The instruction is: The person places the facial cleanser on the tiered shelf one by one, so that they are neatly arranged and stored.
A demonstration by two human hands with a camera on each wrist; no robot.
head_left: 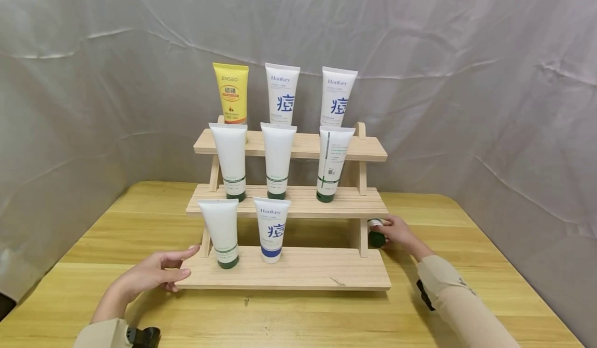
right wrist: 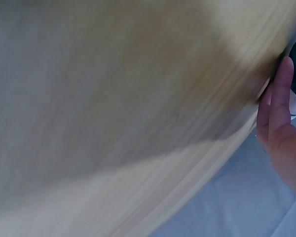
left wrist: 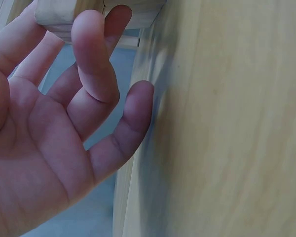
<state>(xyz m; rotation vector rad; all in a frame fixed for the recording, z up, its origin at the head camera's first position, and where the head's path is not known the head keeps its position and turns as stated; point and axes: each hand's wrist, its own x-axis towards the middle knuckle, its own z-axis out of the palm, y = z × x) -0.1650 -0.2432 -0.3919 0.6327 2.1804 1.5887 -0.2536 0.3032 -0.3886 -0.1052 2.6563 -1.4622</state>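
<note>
Tube (head_left: 375, 232), green-capped, lay on table (head_left: 466, 244) beside rack (head_left: 289, 270), gripped by right hand (head_left: 396, 232); probably light, soft-bodied, slippery, best held near its stiff cap; left hand (head_left: 156, 274), fingers relaxed, rested against rack's bottom shelf.

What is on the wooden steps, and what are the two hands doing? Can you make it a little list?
rack: wooden three-step rack on a wooden table
top step: yellow tube, two white tubes
middle step: three white tubes
bottom step: two white tubes
left hand: fingers relaxed, at the rack's left end, holding nothing
right hand: fingers around a green-capped tube beside the rack's right end
</note>
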